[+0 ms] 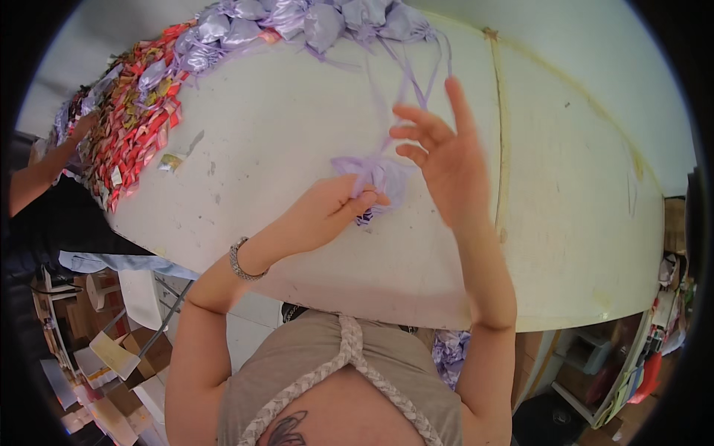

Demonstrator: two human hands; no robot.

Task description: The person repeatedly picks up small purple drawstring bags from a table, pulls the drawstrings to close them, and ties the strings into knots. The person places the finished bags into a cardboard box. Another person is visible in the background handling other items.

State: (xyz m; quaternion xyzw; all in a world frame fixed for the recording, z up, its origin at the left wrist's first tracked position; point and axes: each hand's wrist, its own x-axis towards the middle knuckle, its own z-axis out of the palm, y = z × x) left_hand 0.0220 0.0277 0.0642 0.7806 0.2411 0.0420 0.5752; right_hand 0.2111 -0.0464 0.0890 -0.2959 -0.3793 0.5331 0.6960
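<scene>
My left hand (334, 209) pinches a lilac satin drawstring pouch (387, 178) just above the white table, at its middle. The pouch looks crumpled, and dark material shows at its lower end, under my fingertips. A blurred lilac ribbon (386, 144) rises from it toward my right hand (446, 156). That hand is raised to the right of the pouch, fingers spread and slightly blurred. I see nothing gripped in it, though ribbons pass close behind its fingers.
Filled lilac pouches (323, 25) with trailing ribbons line the table's far edge. Left of them lies a heap of red and gold small packets (139, 122), where another person's hand (85, 127) reaches in. A tape-covered seam (498, 128) crosses the white table (268, 128).
</scene>
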